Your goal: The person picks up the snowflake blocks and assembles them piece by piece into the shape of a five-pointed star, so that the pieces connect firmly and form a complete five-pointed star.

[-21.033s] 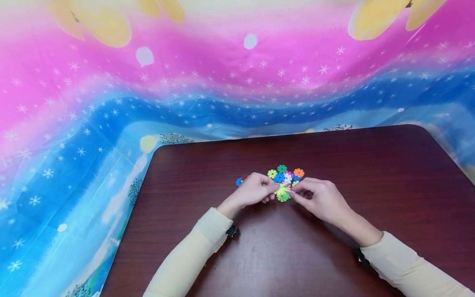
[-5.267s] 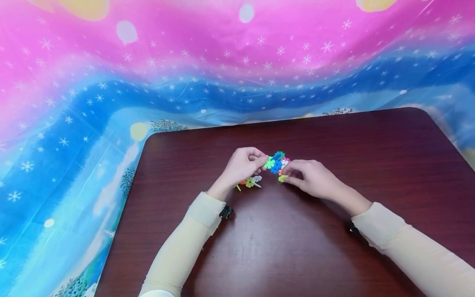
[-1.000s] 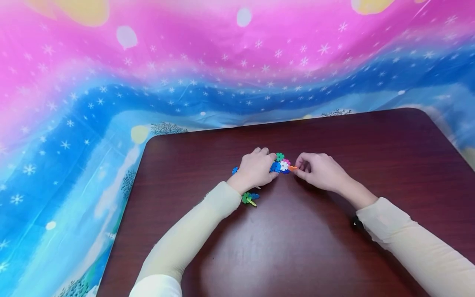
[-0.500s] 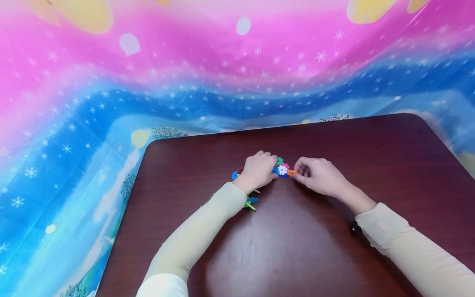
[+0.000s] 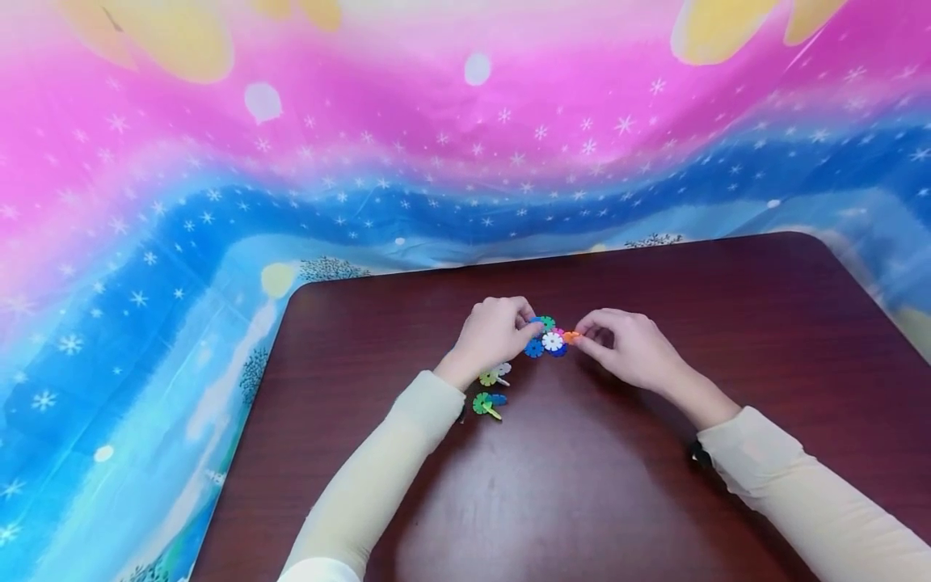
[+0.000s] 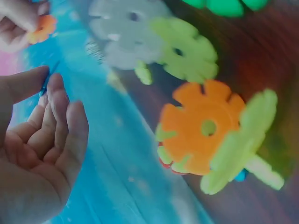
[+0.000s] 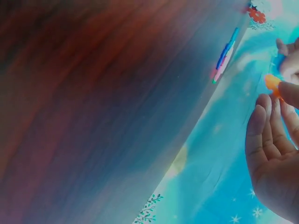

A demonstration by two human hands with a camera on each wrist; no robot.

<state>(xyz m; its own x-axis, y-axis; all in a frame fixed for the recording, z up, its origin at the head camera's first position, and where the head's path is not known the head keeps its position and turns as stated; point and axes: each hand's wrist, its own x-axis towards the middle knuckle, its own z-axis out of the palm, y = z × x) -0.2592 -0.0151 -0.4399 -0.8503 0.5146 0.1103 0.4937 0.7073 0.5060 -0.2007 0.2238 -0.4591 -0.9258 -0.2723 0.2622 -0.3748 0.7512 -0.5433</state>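
On the dark wooden table (image 5: 582, 485) lies a small pile of snowflake discs (image 5: 551, 343), white, blue, green and pink. My left hand (image 5: 531, 327) is at the pile's left edge and pinches a blue disc (image 5: 536, 322) between thumb and forefinger. My right hand (image 5: 579, 338) is at the pile's right edge and pinches an orange disc (image 5: 570, 336). The two held discs are a few centimetres apart above the pile. The orange disc (image 7: 272, 84) shows at my right fingertips in the right wrist view, and again as the orange disc (image 6: 39, 28) in the left wrist view.
Two joined clusters lie by my left wrist: a yellow-green and white cluster (image 5: 495, 373) and a green, blue and yellow cluster (image 5: 484, 402). An orange and yellow-green cluster (image 6: 205, 135) fills the left wrist view. A pink and blue starry cloth (image 5: 218, 242) hangs behind and left of the table.
My left hand has lifted off the pile and now holds a blue disc beside the orange one. The right hand has barely moved. The clusters by my left wrist show more.
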